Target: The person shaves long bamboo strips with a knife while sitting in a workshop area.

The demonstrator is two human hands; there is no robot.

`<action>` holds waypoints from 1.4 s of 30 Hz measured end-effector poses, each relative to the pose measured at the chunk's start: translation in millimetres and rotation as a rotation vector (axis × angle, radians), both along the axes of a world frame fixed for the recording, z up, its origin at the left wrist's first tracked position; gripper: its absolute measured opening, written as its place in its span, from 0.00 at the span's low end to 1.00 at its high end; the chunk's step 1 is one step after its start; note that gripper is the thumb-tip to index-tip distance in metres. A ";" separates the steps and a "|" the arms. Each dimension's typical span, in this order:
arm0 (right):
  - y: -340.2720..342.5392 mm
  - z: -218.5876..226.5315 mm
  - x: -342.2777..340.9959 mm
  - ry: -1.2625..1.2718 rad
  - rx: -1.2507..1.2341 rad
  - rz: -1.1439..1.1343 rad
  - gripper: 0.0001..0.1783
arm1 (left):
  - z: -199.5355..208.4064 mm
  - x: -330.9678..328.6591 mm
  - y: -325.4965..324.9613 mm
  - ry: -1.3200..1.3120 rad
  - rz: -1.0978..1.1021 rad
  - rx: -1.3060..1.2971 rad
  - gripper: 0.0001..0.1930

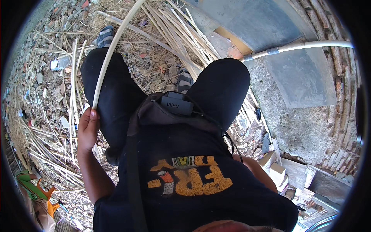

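My left hand point(89, 127) is closed with thumb and fingers pinched on the lower end of a long pale bamboo strip point(113, 48). The strip rises past my left knee, bows slightly to the right and runs out of the top of the view. My right hand is out of sight; only a bit of my right arm point(258, 170) shows beside my body. Beyond my knees, a heap of similar pale strips point(174, 29) lies on the ground between my feet and the grey panels.
Rubble, dry grass and loose strips point(73, 89) cover the ground to the left. Right stand grey panels point(299, 77), a white pole point(297, 47) and a brick edge. Cardboard boxes point(277, 173) lie lower right, a green and orange object point(36, 189) lower left. A black device point(177, 103) rests at my waist.
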State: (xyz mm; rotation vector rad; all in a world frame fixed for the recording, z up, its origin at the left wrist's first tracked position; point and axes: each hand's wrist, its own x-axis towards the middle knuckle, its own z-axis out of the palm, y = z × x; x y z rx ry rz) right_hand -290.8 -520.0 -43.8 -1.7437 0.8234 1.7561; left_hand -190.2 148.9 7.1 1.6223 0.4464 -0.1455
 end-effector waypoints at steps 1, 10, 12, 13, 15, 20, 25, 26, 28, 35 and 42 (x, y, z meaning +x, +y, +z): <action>1.9 0.5 1.3 -0.001 -0.018 0.035 0.11 | -0.7 -1.1 0.4 -0.004 0.001 0.002 0.18; -15.2 -7.6 13.8 -0.099 -0.239 0.048 0.10 | -1.4 -1.3 1.1 -0.009 -0.001 0.001 0.18; -14.8 -9.3 15.3 -0.062 -0.233 -0.040 0.09 | -1.6 -1.8 0.5 -0.014 -0.002 0.015 0.18; -12.2 -9.2 17.5 -0.073 -0.241 -0.068 0.09 | -1.5 -2.0 0.4 -0.016 -0.002 0.021 0.18; -4.1 -5.4 20.0 -0.125 -0.267 -0.102 0.09 | -1.1 -1.6 -0.3 -0.015 0.002 0.025 0.18; -2.2 1.0 23.4 -0.153 -0.306 -0.137 0.10 | 0.7 -0.7 -0.9 0.004 0.013 -0.009 0.18; 5.8 6.0 24.3 -0.119 -0.277 -0.068 0.09 | 0.9 -1.4 -1.7 0.004 0.028 0.003 0.18; 4.3 4.3 21.4 -0.127 -0.252 -0.056 0.08 | 0.0 -2.1 -1.3 0.005 0.032 0.008 0.18; 2.0 -2.8 10.9 -0.110 -0.172 -0.054 0.08 | -1.0 -2.3 -1.2 -0.001 0.029 0.002 0.18; 13.0 6.2 1.4 -0.040 -0.240 -0.117 0.07 | -1.6 -1.2 0.8 0.000 0.011 -0.012 0.18; 23.2 9.4 8.3 -0.241 -0.364 -0.018 0.07 | -0.9 -0.9 -0.1 -0.003 0.013 -0.007 0.19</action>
